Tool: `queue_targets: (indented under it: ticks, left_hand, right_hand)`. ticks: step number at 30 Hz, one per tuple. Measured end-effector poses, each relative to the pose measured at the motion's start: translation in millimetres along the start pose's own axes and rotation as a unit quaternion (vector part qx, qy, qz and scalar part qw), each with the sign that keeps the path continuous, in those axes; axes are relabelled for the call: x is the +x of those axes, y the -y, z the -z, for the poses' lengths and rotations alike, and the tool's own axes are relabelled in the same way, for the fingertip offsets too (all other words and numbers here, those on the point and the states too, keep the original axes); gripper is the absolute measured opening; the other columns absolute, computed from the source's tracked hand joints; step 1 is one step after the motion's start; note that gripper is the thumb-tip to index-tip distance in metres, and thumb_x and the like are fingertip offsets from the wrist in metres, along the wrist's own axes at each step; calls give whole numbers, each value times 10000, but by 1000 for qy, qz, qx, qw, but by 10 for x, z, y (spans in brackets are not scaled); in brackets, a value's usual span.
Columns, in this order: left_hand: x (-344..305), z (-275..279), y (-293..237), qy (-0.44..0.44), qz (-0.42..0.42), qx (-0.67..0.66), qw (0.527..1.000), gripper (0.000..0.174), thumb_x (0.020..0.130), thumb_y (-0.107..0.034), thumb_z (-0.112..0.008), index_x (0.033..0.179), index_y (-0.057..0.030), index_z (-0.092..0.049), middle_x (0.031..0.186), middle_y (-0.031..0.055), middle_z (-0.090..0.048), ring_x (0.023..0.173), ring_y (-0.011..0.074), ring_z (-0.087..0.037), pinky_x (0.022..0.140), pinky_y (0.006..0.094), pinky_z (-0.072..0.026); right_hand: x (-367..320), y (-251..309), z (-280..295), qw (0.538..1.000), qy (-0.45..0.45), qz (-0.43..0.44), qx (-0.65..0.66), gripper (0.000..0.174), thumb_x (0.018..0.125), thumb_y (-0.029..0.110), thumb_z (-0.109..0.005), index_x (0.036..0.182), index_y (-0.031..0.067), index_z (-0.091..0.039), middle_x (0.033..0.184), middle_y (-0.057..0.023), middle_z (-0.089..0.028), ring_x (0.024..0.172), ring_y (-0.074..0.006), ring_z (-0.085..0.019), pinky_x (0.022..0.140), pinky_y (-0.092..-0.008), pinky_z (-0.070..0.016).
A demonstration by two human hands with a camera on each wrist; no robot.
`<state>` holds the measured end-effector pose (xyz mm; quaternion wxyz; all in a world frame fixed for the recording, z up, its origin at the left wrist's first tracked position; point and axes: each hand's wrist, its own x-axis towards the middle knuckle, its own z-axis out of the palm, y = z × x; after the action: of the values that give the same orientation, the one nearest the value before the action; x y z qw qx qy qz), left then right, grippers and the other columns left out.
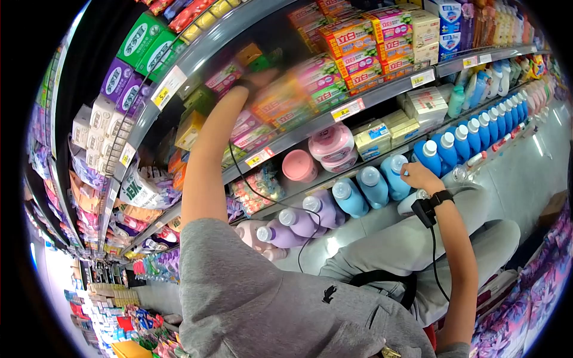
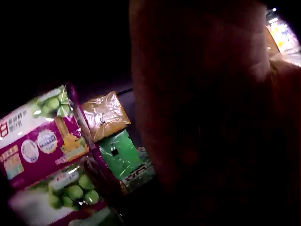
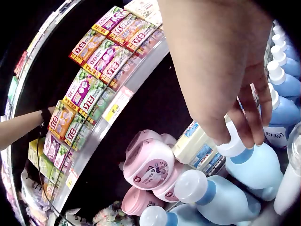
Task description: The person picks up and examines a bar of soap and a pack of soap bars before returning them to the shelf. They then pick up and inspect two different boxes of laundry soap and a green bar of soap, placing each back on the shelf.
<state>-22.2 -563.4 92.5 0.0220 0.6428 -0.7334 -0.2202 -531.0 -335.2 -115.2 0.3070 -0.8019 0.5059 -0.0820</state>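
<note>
My left hand [image 1: 262, 77] is blurred, reaching into the upper shelf among soap boxes [image 1: 343, 42]. In the left wrist view it is a dark shape [image 2: 202, 94] beside purple-and-white packs [image 2: 44, 141], an orange pack [image 2: 107, 115] and a green pack [image 2: 121, 154]; its fingers cannot be made out. My right hand [image 1: 421, 178] is low at the bottle row. Thumb and fingers [image 3: 254, 134] curl round the white cap [image 3: 230, 141] of an upright light blue bottle [image 3: 256, 167].
Pink tubs [image 1: 300, 166], cream packs [image 1: 373, 140] and purple bottles [image 1: 322, 209] stand on the lower shelf. Dark blue bottles [image 1: 428, 156] continue to the right. A metal shelf edge [image 1: 322, 117] with price tags runs between levels. A cable [image 1: 239, 173] hangs near the left arm.
</note>
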Motion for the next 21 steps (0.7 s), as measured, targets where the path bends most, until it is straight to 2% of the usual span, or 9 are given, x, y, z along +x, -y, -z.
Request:
queue_targets:
  ticks: [3,4,7,8,11,13,15,18,21]
  left_hand:
    - [-423,356,-596,96,-50,55,993,373,817,-120,-568,1181,-49,-531,1047,86,-626,870,167,-589,762,312,-480]
    - [-633,443,-760,67,-11,-43,997,443,728,-8,-588,1167,-28,-535,1029,103,-633,878,186,-597,716,309,-499]
    - [-604,736,-116,41,-73,-6,996,375,703,-42,-588,1075,0,-579,972,105,-620,872,194,-586,757,309,-477]
    - [-683,788,-33,71,-128,73,987,305,693,-6,-550,994,9,-596,938,105,-615,812,186,-574,718,306,-471]
    - [-970,697,-97,129,-78,109,982,503,663,-97,-651,1143,-4,-532,1007,119,-617,876,203,-594,748,309,-480]
    - [-997,644,45,145,-51,121,981,603,642,-163,-688,1196,-9,-507,1055,132,-602,892,202,-594,753,304,-476]
    - [-992,586,148,144,32,83,986,634,633,-193,-694,1211,-19,-499,1082,133,-591,883,206,-589,747,313,-474]
    - [-986,511,155,99,79,254,959,662,621,-179,-678,1234,-30,-478,996,128,-620,851,223,-586,677,346,-481]
    - [-1062,402,-54,51,84,355,930,561,658,-102,-612,1199,-18,-494,945,191,-629,850,314,-613,652,386,-487]
  right_hand:
    - [16,43,34,1000,16,-7,1,199,786,205,-612,921,60,-631,916,-182,-636,870,-352,-592,768,-423,-477]
    - [38,37,30,999,32,-19,9,212,786,214,-608,933,65,-632,955,-186,-631,910,-358,-585,795,-431,-475]
    - [49,100,70,998,55,-26,17,232,784,227,-607,948,65,-633,998,-194,-626,952,-364,-579,825,-438,-472]
    - [51,130,87,998,58,-23,17,236,783,228,-608,949,62,-633,1000,-196,-625,953,-364,-579,826,-438,-472]
    - [92,78,27,999,41,2,-4,231,792,220,-615,948,50,-627,922,-197,-641,891,-357,-598,785,-411,-478]
    - [87,142,61,998,67,-19,-1,255,782,232,-609,962,54,-633,1001,-197,-625,955,-367,-578,833,-426,-471]
    - [81,146,70,996,80,-26,-1,261,781,235,-610,966,51,-632,1003,-199,-624,957,-366,-578,835,-421,-470]
    - [42,134,90,996,85,-29,-2,268,781,240,-612,968,49,-633,1001,-201,-624,963,-364,-577,841,-414,-467]
    - [17,80,86,997,66,-29,-9,266,778,241,-612,955,43,-634,983,-201,-629,956,-362,-580,841,-413,-465]
